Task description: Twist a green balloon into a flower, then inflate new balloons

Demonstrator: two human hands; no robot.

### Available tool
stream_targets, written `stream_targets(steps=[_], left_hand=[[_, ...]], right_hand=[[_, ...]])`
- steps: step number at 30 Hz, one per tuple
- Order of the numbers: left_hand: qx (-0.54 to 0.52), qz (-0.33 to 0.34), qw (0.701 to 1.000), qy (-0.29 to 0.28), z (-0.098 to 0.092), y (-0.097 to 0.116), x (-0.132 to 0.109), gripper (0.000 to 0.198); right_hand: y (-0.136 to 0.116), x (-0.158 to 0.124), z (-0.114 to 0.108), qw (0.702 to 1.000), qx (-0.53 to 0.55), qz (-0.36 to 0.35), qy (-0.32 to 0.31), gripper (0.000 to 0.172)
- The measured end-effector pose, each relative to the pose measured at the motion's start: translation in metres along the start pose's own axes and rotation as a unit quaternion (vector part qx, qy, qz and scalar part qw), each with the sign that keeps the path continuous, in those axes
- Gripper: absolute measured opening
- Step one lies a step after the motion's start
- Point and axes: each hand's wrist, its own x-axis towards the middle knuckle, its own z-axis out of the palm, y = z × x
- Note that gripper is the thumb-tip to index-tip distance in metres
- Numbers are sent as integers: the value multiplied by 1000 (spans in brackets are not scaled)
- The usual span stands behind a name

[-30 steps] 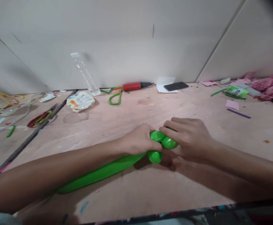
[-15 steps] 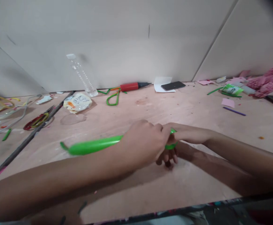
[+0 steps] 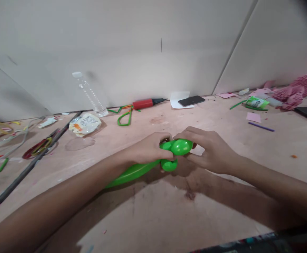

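Observation:
A long green modelling balloon with small twisted bubbles at its end sits between both hands, just above the wooden table. My left hand is closed round the bubbles from the left. My right hand pinches the bubbles from the right. The balloon's long tail runs down and left under my left forearm, partly hidden by it.
At the back by the wall lie a clear plastic bottle, a red hand pump, green uninflated balloons and a black phone. A crumpled wrapper and scissors lie at left; pink scraps at right.
The balloon's long tail, swung up and out to the left half a second ago, is back down under my left forearm. The twisted bubbles show again between both hands.

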Motion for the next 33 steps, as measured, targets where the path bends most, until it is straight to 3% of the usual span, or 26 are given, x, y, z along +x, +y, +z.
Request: stream_targets(steps=[4,6,11,14,18,21,22,26,33], left_hand=[[-62,1,996,-59,5,1,-4,36],[-61,15,996,-60,6,1,-5,38],[12,59,998,-10,3,2,-8,48],[71,81,994,-16,0,5,-10,38],[256,62,965,-8,-2,7,-12,39],[360,50,932,-8,-1,5,-12,43],[382,52,923,-9,-1,4,-12,43],[441,71,894,-37,-1,3,-12,38],[439,82,889,-104,1,6,-16,37]], right_hand=[[-3,-5,0,998,-23,-58,-30,46],[-5,-5,-1,996,0,-70,-54,50],[-4,-5,-10,992,71,-71,-81,31],[-2,-5,-14,988,124,-43,-82,28],[-2,-5,-18,976,171,77,-108,49],[-5,-2,-18,973,103,140,-150,33],[-6,-1,-18,973,74,144,-165,27],[-7,1,-13,967,-1,136,-215,36],[-8,-1,-11,952,28,111,-285,28]])
